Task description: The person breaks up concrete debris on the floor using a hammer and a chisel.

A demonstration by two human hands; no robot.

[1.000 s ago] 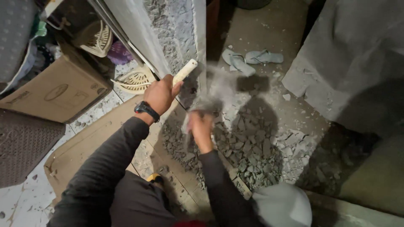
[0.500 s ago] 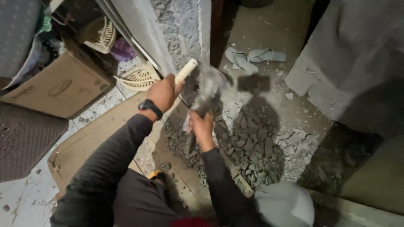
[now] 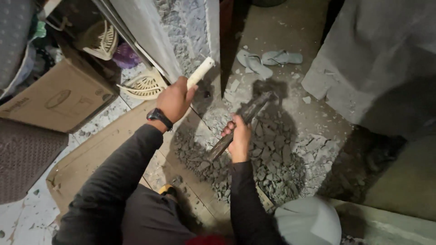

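Note:
My left hand, with a black watch at the wrist, grips a pale chisel whose tip points up at the rough chipped end of a grey wall. My right hand holds a dark hammer by its handle, the head raised to the right of the chisel and a little apart from it. Below both hands lies a heap of broken grey rubble. Both arms wear dark sleeves.
A cardboard box and pale plastic baskets stand at the left. Flat cardboard covers the floor under me. A pair of grey flip-flops lies beyond the rubble. A grey draped cloth hangs at right, a white rounded object at bottom.
The hammer was blurred in a swing near the chisel. Now it is drawn back to the right and sharp. The left hand has kept the chisel against the wall.

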